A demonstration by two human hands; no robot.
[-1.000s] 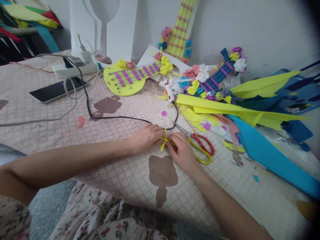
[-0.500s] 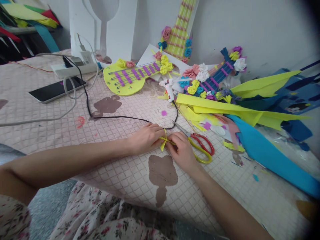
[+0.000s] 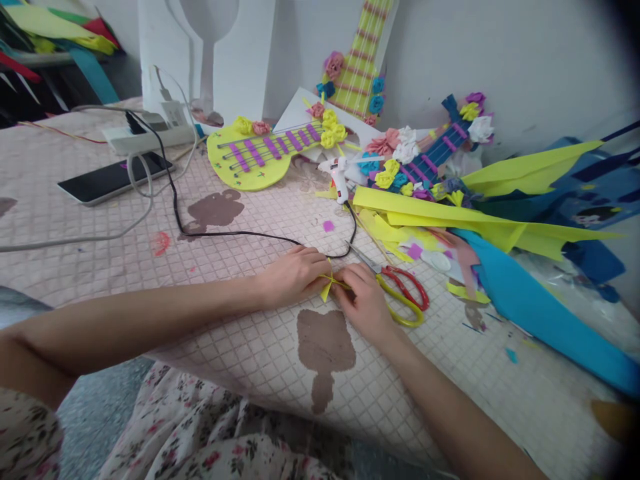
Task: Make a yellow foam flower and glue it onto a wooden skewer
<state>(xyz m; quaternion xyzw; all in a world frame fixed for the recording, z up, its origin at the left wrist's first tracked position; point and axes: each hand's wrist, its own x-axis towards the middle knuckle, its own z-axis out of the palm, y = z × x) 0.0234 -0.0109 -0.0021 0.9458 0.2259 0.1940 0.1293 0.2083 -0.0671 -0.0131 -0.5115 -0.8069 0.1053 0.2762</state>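
Note:
A thin yellow crepe paper strip [image 3: 326, 292] is pinched between my two hands, with a short tail pointing down toward me. My left hand [image 3: 299, 275] grips it from the left, fingers closed. Close by on the other side, my right hand [image 3: 364, 300] also has its fingers closed on the strip; its fingertips are partly hidden. Just right of my right hand lie scissors [image 3: 406, 293] with one red and one yellow handle, their blades partly covered by that hand. A black cord [image 3: 240, 233] runs behind my hands.
A white glue gun [image 3: 339, 177] stands past my hands. Behind it are a yellow paper guitar [image 3: 250, 160] and a blue one [image 3: 435, 160] with paper flowers. Yellow sheets [image 3: 450, 212] and a blue strip [image 3: 540, 313] lie right. A phone [image 3: 115, 180] and power strip [image 3: 150, 139] lie left.
Almost nothing differs. The upper tip of the yellow strip between my hands shows slightly less; both hands keep their places.

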